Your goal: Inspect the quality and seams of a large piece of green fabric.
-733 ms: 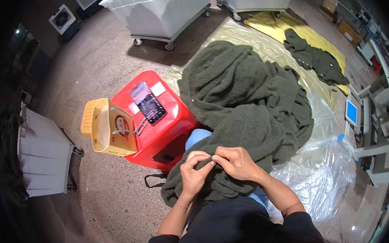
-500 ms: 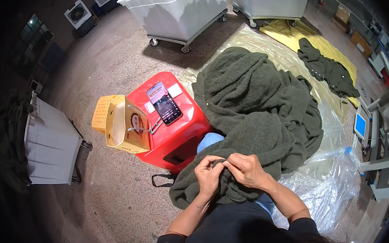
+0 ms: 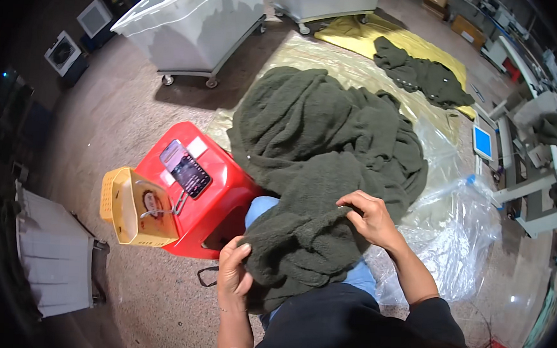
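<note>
Bare concrete floor (image 3: pixel 135 120) opens at frame left beside a red stool (image 3: pixel 216 199), while left hand (image 3: pixel 234 276) and right hand (image 3: pixel 371 218) fingers pinch a dark green fleece garment (image 3: pixel 324 151) heaped at centre.

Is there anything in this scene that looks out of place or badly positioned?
One thing: the yellow basket lies tipped on its side against the red stool, its opening facing sideways. Both hands, left hand and right hand, simply grip the dark green fleece.
</note>
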### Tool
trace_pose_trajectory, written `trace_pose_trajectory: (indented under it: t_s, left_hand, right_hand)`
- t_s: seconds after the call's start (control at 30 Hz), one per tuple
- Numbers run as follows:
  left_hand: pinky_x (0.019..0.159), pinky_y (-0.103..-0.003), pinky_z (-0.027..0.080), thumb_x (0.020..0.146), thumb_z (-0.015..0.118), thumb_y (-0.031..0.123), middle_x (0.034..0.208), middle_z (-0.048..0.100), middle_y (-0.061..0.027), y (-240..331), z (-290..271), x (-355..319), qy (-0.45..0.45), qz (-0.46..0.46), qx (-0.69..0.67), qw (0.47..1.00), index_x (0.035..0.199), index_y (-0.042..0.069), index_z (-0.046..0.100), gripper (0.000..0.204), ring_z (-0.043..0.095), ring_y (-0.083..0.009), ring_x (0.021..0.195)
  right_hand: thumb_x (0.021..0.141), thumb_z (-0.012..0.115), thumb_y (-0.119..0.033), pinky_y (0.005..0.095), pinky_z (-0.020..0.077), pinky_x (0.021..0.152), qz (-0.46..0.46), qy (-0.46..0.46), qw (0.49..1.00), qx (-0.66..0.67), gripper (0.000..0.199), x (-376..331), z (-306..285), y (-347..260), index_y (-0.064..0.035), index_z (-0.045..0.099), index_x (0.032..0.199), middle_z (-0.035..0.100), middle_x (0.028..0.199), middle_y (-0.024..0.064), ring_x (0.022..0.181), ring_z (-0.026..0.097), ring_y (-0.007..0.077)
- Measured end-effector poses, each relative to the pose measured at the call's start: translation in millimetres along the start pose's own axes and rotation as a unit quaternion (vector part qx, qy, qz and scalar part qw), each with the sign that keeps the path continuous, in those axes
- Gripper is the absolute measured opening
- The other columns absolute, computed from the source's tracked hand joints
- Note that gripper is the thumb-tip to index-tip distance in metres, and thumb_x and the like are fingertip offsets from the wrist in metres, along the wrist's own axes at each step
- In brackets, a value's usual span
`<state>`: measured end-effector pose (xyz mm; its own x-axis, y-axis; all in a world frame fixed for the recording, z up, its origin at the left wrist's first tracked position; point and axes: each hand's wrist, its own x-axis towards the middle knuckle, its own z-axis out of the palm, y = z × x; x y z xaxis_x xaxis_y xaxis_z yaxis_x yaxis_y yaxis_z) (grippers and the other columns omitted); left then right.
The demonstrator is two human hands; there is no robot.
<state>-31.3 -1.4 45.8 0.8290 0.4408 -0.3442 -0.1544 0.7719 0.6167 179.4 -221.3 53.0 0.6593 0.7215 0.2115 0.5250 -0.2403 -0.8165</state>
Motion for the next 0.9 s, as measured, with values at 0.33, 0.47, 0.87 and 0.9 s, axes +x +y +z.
trace_pose_trajectory:
  t_s: [0.33,0.47,0.87,0.9]
  left_hand:
    - [0.074,-0.023,0.048,0.086,0.063,0.002,0.089,0.068,-0.0059,-23,31,9,0.029,0.022,0.049,0.998,0.098,-0.002,0.065,0.013,0.062,-0.0103,0.078]
    - [0.064,-0.016,0.04,0.084,0.066,0.0,0.081,0.064,0.0013,-30,45,1,0.02,0.053,0.095,0.994,0.096,-0.003,0.067,0.012,0.053,-0.0028,0.068]
    - [0.072,-0.021,0.047,0.08,0.068,-0.006,0.087,0.066,-0.0042,-35,39,-7,-0.002,0.228,0.348,0.909,0.09,-0.002,0.067,0.01,0.059,-0.0081,0.079]
    - [0.072,-0.021,0.047,0.08,0.068,-0.006,0.087,0.066,-0.0042,-33,38,-8,-0.002,0.234,0.342,0.91,0.09,-0.002,0.067,0.01,0.059,-0.0081,0.079]
  right_hand:
    - [0.063,0.062,0.013,0.0314,0.0483,0.057,-0.314,0.082,0.944,0.052,0.033,-8,39,-53,0.0031,0.063,0.095,0.067,0.088,0.0155,0.067,0.063,0.0249]
    - [0.068,0.069,0.008,0.0315,0.0472,0.056,-0.336,0.098,0.936,0.03,0.031,-4,61,-59,0.0021,0.064,0.099,0.064,0.09,0.0132,0.065,0.06,0.0241]
    - [0.07,0.064,0.004,0.0313,0.0485,0.064,-0.182,-0.054,0.979,0.076,0.03,5,53,-60,-0.0012,0.061,0.099,0.06,0.082,0.0087,0.07,0.061,0.0215]
    - [0.07,0.062,0.003,0.0309,0.0483,0.065,-0.058,-0.14,0.976,0.155,0.03,9,47,-59,-0.0016,0.06,0.1,0.059,0.079,0.0084,0.07,0.061,0.0203]
